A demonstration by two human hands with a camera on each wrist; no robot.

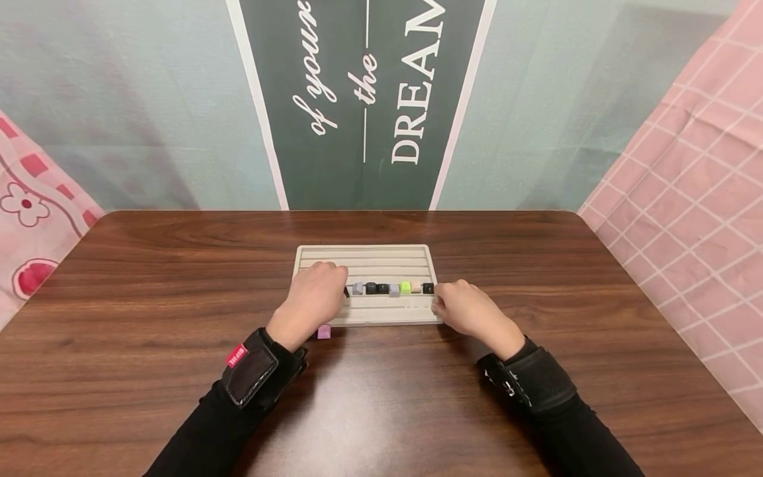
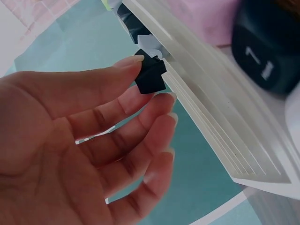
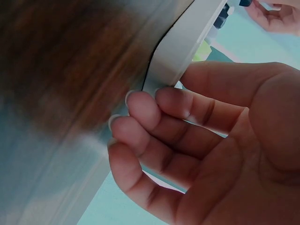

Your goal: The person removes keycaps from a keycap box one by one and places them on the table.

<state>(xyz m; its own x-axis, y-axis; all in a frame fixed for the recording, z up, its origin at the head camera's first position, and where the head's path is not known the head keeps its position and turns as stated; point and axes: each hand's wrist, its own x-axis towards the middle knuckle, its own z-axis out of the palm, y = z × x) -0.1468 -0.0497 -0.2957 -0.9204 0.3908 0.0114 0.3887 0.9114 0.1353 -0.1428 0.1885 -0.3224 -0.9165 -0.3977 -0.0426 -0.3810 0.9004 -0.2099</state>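
Observation:
A cream ridged tray [image 1: 387, 313] lies on the table, with a row of small keycaps along one of its grooves. Over the tray's left side is my left hand [image 1: 316, 291], its thumb and index finger pinching a black keycap [image 2: 151, 78] at the row's left end. The other fingers of that hand are loosely bent. At the tray's right edge, my right hand [image 1: 471, 310] grips the rim between thumb and index finger. The row holds grey, black, lime green [image 1: 406, 287] and beige keycaps, with a black keycap [image 1: 428, 288] nearest the right hand.
A pink keycap [image 1: 324, 332] sits on the table in front of the tray, by the left wrist. Close to it in the left wrist view is a dark keycap [image 2: 258, 61] with white marks. The brown wooden table [image 1: 149, 298] meets a printed curtain [image 1: 179, 119] behind.

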